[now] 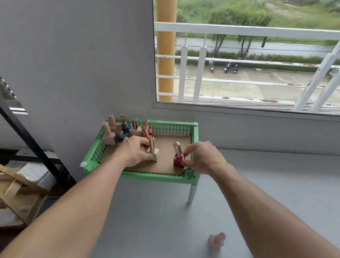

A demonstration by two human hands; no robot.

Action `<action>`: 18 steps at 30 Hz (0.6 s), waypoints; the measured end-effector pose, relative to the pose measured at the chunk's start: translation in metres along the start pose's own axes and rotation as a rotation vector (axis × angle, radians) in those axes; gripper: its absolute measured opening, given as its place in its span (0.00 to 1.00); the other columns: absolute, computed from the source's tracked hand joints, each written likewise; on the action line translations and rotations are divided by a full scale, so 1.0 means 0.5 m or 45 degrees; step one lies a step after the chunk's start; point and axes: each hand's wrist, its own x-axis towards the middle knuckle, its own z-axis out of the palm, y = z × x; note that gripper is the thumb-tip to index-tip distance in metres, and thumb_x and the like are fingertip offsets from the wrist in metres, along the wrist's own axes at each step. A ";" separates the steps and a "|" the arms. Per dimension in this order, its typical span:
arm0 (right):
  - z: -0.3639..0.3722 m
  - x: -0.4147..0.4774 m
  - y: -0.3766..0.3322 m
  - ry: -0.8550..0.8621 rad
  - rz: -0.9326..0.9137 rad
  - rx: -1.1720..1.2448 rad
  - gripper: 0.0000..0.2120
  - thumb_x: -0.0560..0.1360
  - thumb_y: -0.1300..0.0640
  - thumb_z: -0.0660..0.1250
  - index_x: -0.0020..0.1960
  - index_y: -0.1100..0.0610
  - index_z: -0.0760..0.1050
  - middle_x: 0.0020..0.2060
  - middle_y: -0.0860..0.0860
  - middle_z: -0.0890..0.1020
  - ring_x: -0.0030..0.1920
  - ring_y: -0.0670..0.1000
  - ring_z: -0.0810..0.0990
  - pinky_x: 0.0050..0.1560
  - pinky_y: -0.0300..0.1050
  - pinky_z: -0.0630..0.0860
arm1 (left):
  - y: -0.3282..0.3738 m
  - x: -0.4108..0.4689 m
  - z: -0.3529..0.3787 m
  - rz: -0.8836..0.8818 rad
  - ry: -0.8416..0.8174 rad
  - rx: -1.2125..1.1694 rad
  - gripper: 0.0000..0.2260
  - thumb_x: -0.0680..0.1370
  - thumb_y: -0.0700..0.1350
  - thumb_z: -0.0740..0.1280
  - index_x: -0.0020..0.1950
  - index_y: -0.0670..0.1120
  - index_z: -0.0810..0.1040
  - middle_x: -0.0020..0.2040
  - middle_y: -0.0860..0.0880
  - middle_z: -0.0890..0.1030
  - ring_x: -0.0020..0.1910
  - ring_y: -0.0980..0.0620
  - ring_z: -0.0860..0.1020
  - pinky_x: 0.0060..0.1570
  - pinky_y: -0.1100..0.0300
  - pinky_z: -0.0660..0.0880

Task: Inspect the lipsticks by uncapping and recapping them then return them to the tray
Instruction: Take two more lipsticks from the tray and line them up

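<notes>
Head view: two hands hold lipsticks standing in the green tray [157,177].
The left hand [134,150] grips the beige lipstick [153,148] at its base, with the fingertips hidden. The right hand [202,158] pinches the red lipstick [177,158] low down. The lipstick cluster [126,131] at the back-left overlaps, so its count is unclear. A pink lipstick [216,241] lies apart on the table [266,188].

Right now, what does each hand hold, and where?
Left hand grips the beige lipstick by its base; right hand pinches the red lipstick by its base.

Left hand [136,151] grips beige-based lipstick [153,149], right hand [202,158] pinches red-based lipstick [178,156]; both upright inside green tray [195,133]; pink lipstick [216,240] on table [266,188]
</notes>
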 end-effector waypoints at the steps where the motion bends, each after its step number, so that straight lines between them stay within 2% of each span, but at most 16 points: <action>1: 0.001 0.001 -0.001 0.001 -0.002 -0.001 0.12 0.70 0.49 0.70 0.54 0.46 0.80 0.49 0.54 0.78 0.52 0.54 0.78 0.48 0.42 0.72 | -0.002 0.002 0.001 0.000 -0.002 -0.001 0.10 0.67 0.55 0.76 0.46 0.55 0.82 0.36 0.59 0.78 0.37 0.59 0.74 0.35 0.63 0.69; 5: 0.005 0.004 -0.001 0.026 0.000 0.040 0.11 0.70 0.49 0.70 0.53 0.44 0.80 0.42 0.50 0.74 0.42 0.51 0.79 0.44 0.40 0.73 | -0.008 0.009 0.012 -0.002 0.017 -0.031 0.10 0.68 0.54 0.76 0.46 0.52 0.83 0.37 0.58 0.79 0.37 0.61 0.74 0.34 0.63 0.68; 10: 0.003 -0.002 0.008 0.069 -0.028 0.114 0.08 0.72 0.49 0.69 0.51 0.44 0.80 0.37 0.49 0.75 0.37 0.50 0.76 0.42 0.42 0.72 | -0.003 0.005 0.013 -0.016 0.055 -0.032 0.09 0.68 0.53 0.76 0.43 0.50 0.82 0.39 0.54 0.81 0.38 0.56 0.77 0.40 0.61 0.73; 13: -0.012 -0.017 0.018 0.122 -0.061 0.165 0.08 0.72 0.49 0.70 0.52 0.45 0.81 0.42 0.54 0.80 0.41 0.52 0.75 0.44 0.44 0.73 | 0.017 -0.003 0.006 -0.011 0.084 -0.054 0.07 0.69 0.50 0.75 0.41 0.49 0.82 0.37 0.53 0.81 0.37 0.53 0.78 0.42 0.58 0.75; 16: -0.039 -0.037 0.036 0.159 -0.087 0.193 0.09 0.73 0.50 0.69 0.53 0.46 0.80 0.47 0.55 0.82 0.43 0.53 0.75 0.46 0.45 0.73 | 0.055 -0.011 -0.002 0.022 0.132 -0.071 0.06 0.68 0.50 0.76 0.41 0.51 0.82 0.38 0.54 0.80 0.39 0.55 0.77 0.40 0.61 0.73; 18: -0.062 -0.055 0.051 0.176 -0.081 0.228 0.09 0.72 0.50 0.70 0.52 0.45 0.80 0.47 0.55 0.82 0.43 0.53 0.77 0.46 0.45 0.75 | 0.087 -0.022 -0.005 0.046 0.146 -0.091 0.06 0.68 0.50 0.75 0.37 0.52 0.80 0.36 0.57 0.79 0.37 0.57 0.76 0.37 0.63 0.70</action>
